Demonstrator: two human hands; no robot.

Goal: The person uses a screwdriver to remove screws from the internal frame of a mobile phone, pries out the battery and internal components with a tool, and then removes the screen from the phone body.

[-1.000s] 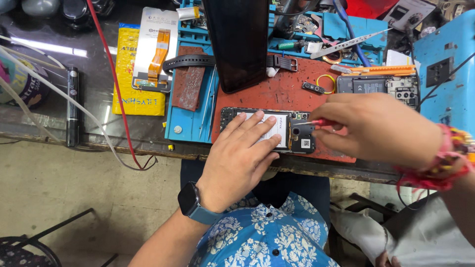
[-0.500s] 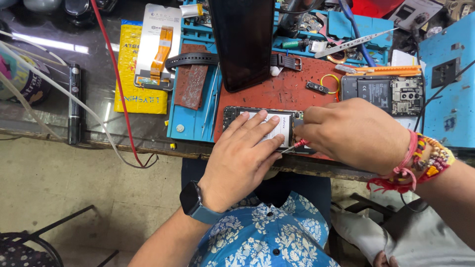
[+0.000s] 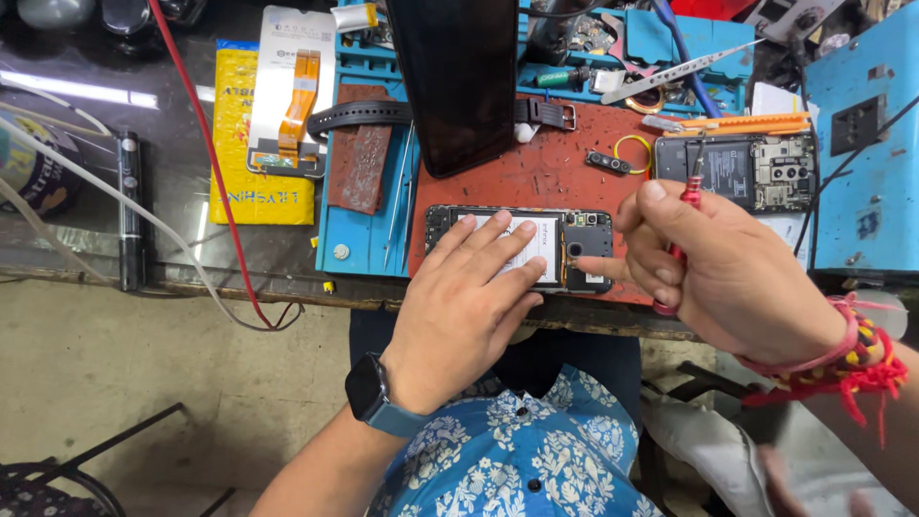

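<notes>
Opened phones: two, one [image 3: 522, 249] under left hand [image 3: 469, 302], flat, gripping nothing.
Screwdriver [image 3: 685, 206]: one, red, clenched in right hand [image 3: 732, 278].

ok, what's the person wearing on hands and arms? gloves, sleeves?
No gloves. The left hand has a dark square smartwatch on a grey-blue strap. The right hand has red thread bands and a multicoloured beaded bracelet. Forearms show no sleeves; blue floral shirt below.

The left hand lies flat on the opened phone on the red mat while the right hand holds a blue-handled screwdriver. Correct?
Not quite: in the head view the screwdriver in the right hand has a red handle. The left hand does lie flat on the opened phone on the red mat.
</notes>
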